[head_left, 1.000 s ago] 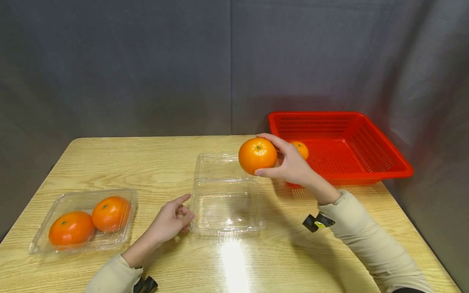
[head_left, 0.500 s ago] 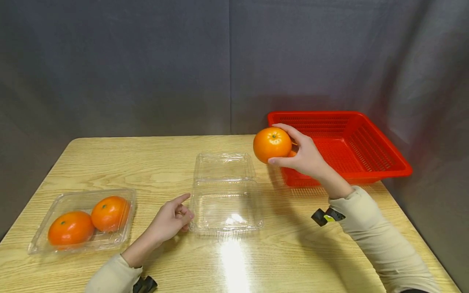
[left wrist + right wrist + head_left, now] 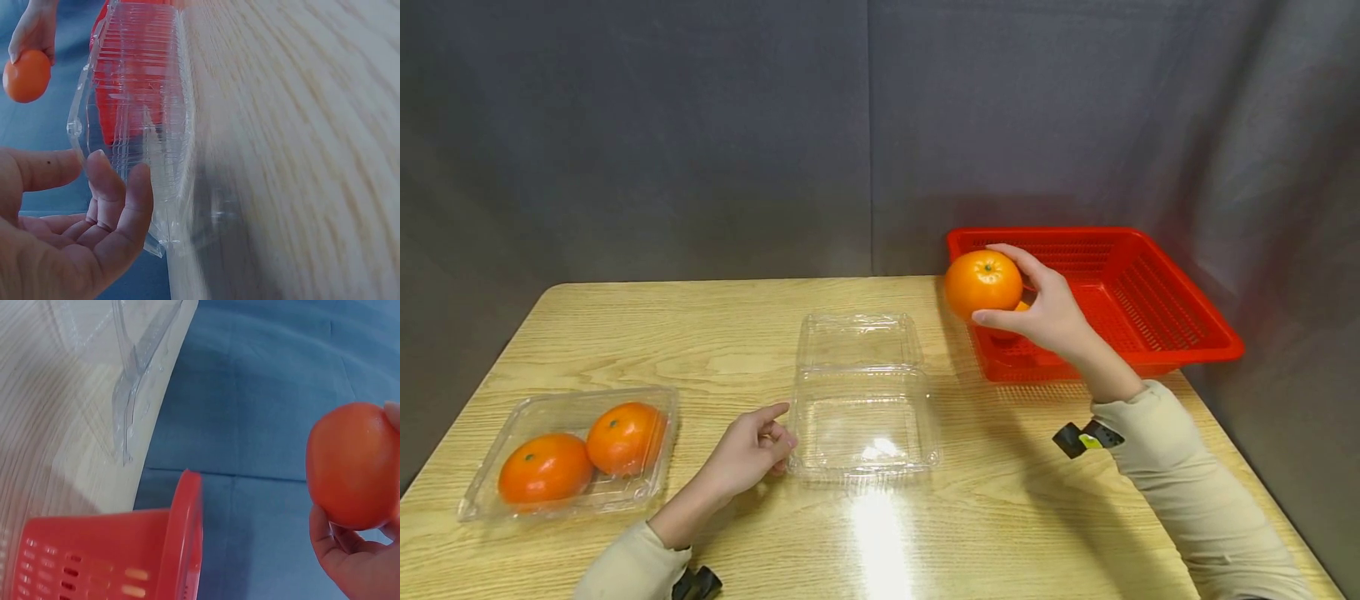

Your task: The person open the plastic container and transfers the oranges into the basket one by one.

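My right hand (image 3: 1051, 310) grips an orange (image 3: 983, 287) between thumb and fingers, held up over the near-left side of the red basket (image 3: 1210, 342). In the right wrist view the orange (image 3: 351, 465) is at the right, beside the basket rim (image 3: 181, 537). Behind it a sliver of another orange (image 3: 1022, 307) shows in the basket. My left hand (image 3: 747, 450) rests at the left edge of a clear plastic clamshell (image 3: 865, 417), which lies open with its lid folded back. In the left wrist view, relaxed fingertips (image 3: 142, 178) meet the clamshell's side (image 3: 78, 128).
At the left of the wooden table (image 3: 722, 333) lies a second clear clamshell (image 3: 662, 479), closed, with two oranges (image 3: 546, 468) inside. Grey cloth (image 3: 737, 142) hangs behind and around the table. The red basket stands at the back right corner.
My right hand has carried the orange right and away from me, from above the open clamshell's lid to over the basket, largely covering the orange inside. The left hand has stayed put.
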Motion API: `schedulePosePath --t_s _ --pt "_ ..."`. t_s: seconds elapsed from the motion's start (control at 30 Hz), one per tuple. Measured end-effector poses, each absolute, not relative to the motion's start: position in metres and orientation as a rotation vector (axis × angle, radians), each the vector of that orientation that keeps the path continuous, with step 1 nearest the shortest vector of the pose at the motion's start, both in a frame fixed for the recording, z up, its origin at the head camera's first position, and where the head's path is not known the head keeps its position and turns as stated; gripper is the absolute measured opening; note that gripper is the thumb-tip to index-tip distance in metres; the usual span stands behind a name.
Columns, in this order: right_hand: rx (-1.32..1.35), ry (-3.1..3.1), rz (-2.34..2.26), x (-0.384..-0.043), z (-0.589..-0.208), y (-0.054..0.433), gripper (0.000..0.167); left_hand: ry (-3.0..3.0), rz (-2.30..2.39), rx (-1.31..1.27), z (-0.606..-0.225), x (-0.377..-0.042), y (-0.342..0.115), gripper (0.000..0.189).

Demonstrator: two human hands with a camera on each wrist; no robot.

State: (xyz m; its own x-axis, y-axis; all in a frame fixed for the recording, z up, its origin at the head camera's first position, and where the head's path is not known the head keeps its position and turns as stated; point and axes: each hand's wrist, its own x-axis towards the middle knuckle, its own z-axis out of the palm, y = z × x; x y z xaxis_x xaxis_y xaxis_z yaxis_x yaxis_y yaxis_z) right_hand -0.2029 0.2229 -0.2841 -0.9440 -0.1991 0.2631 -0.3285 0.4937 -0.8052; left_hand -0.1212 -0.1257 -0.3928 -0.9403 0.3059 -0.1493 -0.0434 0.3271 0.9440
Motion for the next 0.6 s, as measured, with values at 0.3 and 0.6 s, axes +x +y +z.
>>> schedulePosePath --t_s 0.3,0.6 --pt "0.361 -2.596 1.433 -0.205 -0.284 0.237 0.068 2.296 1.651 0.228 -0.393 -0.121 -0.126 0.052" --pt "0.299 -2.594 1.343 -0.207 -0.284 0.254 0.066 2.298 1.652 0.236 -0.393 -0.121 -0.126 0.052"
